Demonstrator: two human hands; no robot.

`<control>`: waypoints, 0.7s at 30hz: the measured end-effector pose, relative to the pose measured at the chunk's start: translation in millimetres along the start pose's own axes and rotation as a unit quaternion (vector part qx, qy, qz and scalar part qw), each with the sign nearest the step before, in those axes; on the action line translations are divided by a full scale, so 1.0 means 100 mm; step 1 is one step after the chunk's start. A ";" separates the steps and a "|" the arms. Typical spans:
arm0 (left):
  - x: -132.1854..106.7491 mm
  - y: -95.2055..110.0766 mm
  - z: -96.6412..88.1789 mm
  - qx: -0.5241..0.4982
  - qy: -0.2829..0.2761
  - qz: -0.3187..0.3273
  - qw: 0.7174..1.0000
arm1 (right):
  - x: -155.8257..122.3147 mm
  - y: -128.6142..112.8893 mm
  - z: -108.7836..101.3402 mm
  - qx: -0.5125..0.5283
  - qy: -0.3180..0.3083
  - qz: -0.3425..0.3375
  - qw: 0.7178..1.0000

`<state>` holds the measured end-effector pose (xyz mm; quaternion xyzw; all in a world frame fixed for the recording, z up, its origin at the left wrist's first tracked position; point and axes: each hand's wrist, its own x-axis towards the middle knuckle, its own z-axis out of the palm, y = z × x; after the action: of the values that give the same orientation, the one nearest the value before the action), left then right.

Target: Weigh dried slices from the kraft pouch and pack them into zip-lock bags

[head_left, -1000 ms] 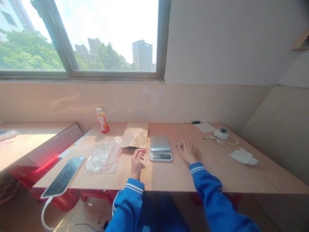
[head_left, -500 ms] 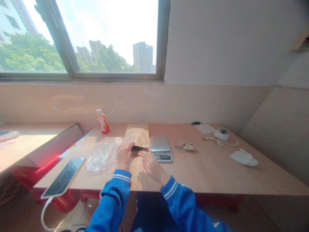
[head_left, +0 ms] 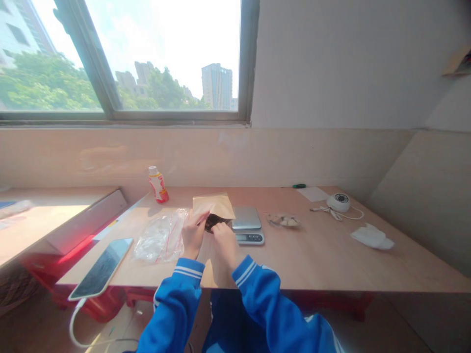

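At the wooden table (head_left: 331, 264), centre, inspection of hands and pouch.

"Where is the item?"

"Kraft paper pouch (head_left: 213, 206), held just above the tabletop, between both hands and just beside the digital scale (head_left: 246, 218)."

"Finger state?"

"Left hand (head_left: 193, 234): fingers closed on the pouch's near edge. Right hand (head_left: 225, 245): fingers curled and pinching at the same edge. The exact grip is partly hidden."

"Anything obscured?"

"Yes. A dark patch (head_left: 213, 223) sits at the pouch mouth, half covered by the fingers. I cannot identify it."

"Nearby?"

"Left of the hands, a clear plastic bag (head_left: 160, 238) with red lines. Right of the scale, pale pieces (head_left: 282, 220), too small to identify."
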<state>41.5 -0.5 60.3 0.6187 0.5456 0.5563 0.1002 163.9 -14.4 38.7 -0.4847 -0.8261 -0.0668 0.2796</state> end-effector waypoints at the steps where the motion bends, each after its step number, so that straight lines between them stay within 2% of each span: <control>1: -0.02 0.00 0.00 -0.004 -0.006 -0.011 1.000 | 0.05 -0.04 -0.04 -0.013 0.006 0.007 1.000; 3: -0.06 0.00 0.01 -0.005 -0.009 -0.023 1.000 | 0.14 -0.10 -0.10 -0.034 0.001 0.016 0.999; 5: -0.08 0.00 0.00 -0.011 -0.008 -0.030 0.999 | 0.22 -0.16 -0.12 -0.042 -0.031 0.032 0.998; 9: -0.09 -0.01 -0.03 -0.036 -0.012 -0.049 0.998 | 0.27 -0.18 -0.10 -0.042 -0.090 0.100 0.990; 14: -0.08 -0.01 -0.06 -0.028 -0.022 -0.044 0.998 | 0.18 -0.10 -0.12 -0.038 -0.077 0.085 0.993; 21: -0.04 -0.04 -0.10 -0.034 -0.044 -0.022 0.998 | 0.02 -0.03 -0.19 -0.037 -0.013 0.018 0.999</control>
<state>32.2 -7.0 58.8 0.6270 0.5350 0.5440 0.1573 168.6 -21.6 56.6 -0.5106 -0.8176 -0.0861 0.2517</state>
